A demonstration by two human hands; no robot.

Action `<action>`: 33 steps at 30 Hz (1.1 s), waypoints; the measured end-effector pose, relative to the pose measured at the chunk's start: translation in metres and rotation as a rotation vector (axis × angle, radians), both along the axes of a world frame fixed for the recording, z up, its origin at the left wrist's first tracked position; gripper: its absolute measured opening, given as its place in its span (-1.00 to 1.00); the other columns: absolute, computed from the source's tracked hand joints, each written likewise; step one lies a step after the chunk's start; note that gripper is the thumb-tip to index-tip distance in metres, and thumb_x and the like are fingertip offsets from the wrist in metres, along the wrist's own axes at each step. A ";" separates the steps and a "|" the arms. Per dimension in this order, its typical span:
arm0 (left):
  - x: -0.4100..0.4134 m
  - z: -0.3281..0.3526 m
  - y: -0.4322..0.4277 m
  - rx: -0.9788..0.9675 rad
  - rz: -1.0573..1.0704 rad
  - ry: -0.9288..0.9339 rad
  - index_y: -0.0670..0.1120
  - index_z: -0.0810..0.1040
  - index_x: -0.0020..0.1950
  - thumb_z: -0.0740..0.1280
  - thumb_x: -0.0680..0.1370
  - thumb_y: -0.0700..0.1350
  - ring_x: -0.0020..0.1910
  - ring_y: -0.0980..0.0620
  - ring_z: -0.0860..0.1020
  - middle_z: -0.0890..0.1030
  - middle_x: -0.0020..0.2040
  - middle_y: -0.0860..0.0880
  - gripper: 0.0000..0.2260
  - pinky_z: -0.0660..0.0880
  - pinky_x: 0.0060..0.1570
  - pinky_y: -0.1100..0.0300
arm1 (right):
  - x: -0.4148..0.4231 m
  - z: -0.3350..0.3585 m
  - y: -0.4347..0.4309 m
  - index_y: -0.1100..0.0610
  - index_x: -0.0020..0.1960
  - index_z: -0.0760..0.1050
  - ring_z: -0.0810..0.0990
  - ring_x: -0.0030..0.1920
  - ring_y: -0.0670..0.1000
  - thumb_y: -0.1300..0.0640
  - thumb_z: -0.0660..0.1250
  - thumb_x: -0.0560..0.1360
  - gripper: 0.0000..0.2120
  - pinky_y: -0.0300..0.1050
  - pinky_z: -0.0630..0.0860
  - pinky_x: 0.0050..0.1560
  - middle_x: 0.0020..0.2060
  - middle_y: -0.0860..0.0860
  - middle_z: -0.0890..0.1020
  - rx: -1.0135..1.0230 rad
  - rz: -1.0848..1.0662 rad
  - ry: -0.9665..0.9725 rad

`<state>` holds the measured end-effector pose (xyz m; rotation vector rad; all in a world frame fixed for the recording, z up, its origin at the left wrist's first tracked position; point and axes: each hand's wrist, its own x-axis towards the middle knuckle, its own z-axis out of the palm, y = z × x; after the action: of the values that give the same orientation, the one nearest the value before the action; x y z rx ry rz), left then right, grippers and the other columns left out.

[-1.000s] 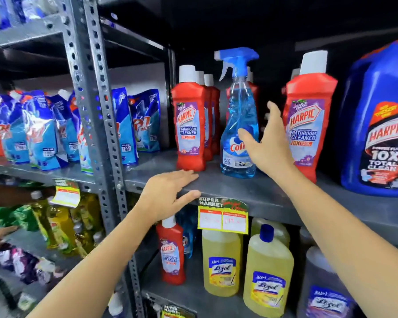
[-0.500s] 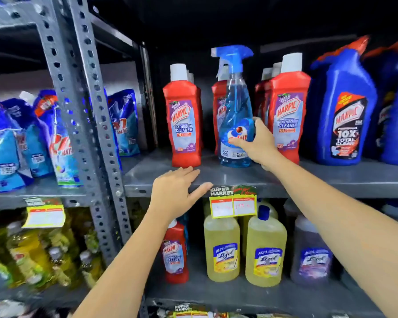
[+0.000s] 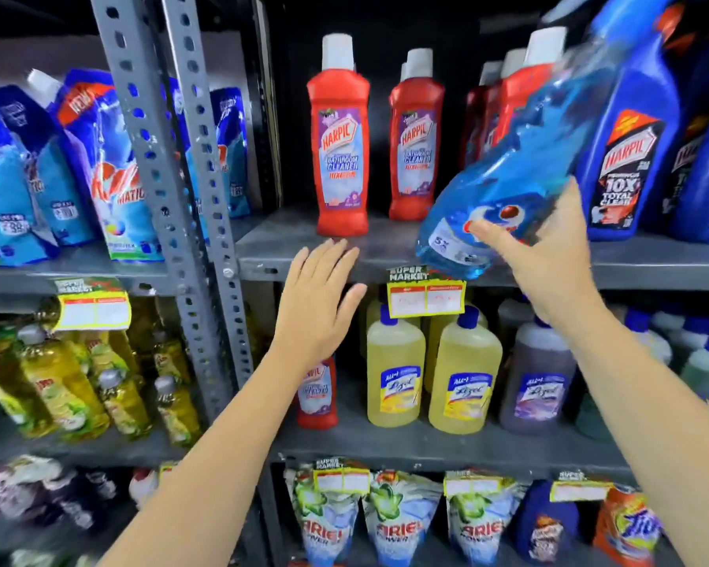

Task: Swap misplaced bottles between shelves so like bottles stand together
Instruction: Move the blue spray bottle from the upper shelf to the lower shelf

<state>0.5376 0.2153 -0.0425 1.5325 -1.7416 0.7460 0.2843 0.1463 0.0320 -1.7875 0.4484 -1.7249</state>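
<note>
My right hand (image 3: 549, 255) grips the clear blue spray bottle (image 3: 508, 178) low on its body, tilted top-right so it clears the grey metal shelf's front edge (image 3: 303, 266). My left hand (image 3: 316, 304) hangs open and empty before that edge, leaving room below beside the misplaced red Harpic bottle (image 3: 317, 392).

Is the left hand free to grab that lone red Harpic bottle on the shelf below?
Probably yes: the left hand is open and empty, and the red Harpic bottle stands at the shelf's front, just beneath it.
</note>
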 end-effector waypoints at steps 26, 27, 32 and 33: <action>0.025 -0.279 0.060 0.951 0.191 0.008 0.06 -0.08 0.57 -0.14 0.58 0.34 0.54 0.02 -0.16 -0.09 0.59 -0.02 -0.36 -0.28 0.46 -0.20 | 0.065 -0.294 -0.006 -0.15 0.17 0.32 0.57 0.03 -0.35 0.24 0.54 0.37 -0.43 -0.44 0.49 -0.04 0.08 -0.13 0.58 0.540 0.025 0.547; 0.027 -0.281 0.060 0.943 0.176 0.001 0.04 -0.07 0.57 -0.15 0.57 0.35 0.55 0.00 -0.15 -0.07 0.59 -0.04 -0.35 -0.27 0.45 -0.20 | 0.067 -0.296 -0.010 -0.09 0.20 0.32 0.57 0.03 -0.33 0.23 0.54 0.39 -0.44 -0.43 0.49 -0.04 0.09 -0.10 0.59 0.545 0.030 0.555; 0.034 -0.290 0.061 0.911 0.139 -0.083 -0.02 -0.07 0.57 -0.16 0.57 0.36 0.54 -0.11 -0.11 -0.04 0.58 -0.11 -0.31 -0.22 0.41 -0.29 | 0.073 -0.301 -0.024 -0.02 0.31 0.27 0.58 0.09 -0.23 0.16 0.51 0.43 -0.42 -0.45 0.49 -0.04 0.13 -0.08 0.58 0.561 0.052 0.593; 0.034 -0.290 0.060 0.912 0.140 -0.087 -0.02 -0.08 0.57 -0.16 0.56 0.36 0.54 -0.11 -0.12 -0.05 0.58 -0.12 -0.31 -0.23 0.41 -0.29 | 0.074 -0.303 -0.025 -0.04 0.31 0.26 0.57 0.09 -0.26 0.14 0.51 0.43 -0.42 -0.46 0.48 -0.04 0.14 -0.09 0.57 0.555 0.043 0.596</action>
<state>0.5714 0.2758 -0.3327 2.2379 -2.2007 0.0313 0.3580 0.1209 -0.2707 -1.8242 1.0126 -0.8747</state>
